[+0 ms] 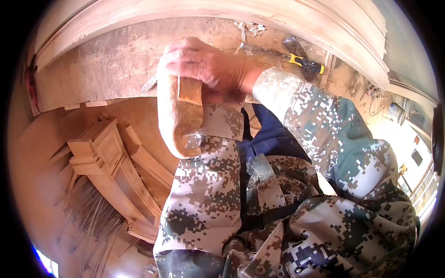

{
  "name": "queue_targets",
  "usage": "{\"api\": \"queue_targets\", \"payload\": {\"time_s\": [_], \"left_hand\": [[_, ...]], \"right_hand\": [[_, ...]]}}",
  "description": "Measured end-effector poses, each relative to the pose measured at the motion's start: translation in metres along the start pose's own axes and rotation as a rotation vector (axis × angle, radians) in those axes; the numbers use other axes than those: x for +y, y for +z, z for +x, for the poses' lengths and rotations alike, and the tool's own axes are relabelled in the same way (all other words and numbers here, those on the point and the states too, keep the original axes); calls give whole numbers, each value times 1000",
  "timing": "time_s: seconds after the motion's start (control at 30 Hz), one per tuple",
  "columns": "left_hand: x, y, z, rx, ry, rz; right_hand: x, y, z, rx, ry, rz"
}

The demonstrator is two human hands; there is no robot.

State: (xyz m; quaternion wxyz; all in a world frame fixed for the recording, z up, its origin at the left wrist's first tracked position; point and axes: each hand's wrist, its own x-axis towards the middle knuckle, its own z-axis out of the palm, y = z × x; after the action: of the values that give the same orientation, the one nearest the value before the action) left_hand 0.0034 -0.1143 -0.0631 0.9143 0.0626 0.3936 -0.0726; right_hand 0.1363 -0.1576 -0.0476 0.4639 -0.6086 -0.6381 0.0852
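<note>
The right hand (pixel 200 62) grips a smooth, curved wooden piece (pixel 180 123), the left hand (pixel 225 97) beneath too hidden to tell its hold.

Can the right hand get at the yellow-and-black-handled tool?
Probably yes: the tool lies uncovered near the right sleeve, but the right hand is on the curved wooden piece.

Wooden bench (pixel 106 65) carrying pale shavings (pixel 253 29), yellow-black tool (pixel 307 63)

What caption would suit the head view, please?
Right hand gripping a curved tan piece at a wooden bench.
</note>
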Motion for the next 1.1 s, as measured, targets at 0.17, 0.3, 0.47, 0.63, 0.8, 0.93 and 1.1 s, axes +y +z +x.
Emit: {"api": "queue_targets", "payload": {"time_s": [0.17, 0.3, 0.47, 0.63, 0.8, 0.93, 1.1], "left_hand": [[-5, -13, -7, 1, -57, -64], [-9, -24, -2, -51, -81, -142], [-17, -22, -9, -108, -27, -299], [-45, 12, -18, 109, 185, -328], [-56, 16, -19, 104, 385, -113], [-57, 21, -31, 190, 336, 16], [-48, 25, -40, 331, 208, 167]], "right_hand": [[-10, -5, 8, -37, -16, 93], [-2, 1, 11, 87, 53, 78], [8, 3, 16, 191, 157, 59], [13, -1, 10, 160, 242, 148], [12, -8, 7, 222, 369, 85], [18, -4, 5, 237, 393, 139], [18, -11, 8, 284, 453, 40]]}}
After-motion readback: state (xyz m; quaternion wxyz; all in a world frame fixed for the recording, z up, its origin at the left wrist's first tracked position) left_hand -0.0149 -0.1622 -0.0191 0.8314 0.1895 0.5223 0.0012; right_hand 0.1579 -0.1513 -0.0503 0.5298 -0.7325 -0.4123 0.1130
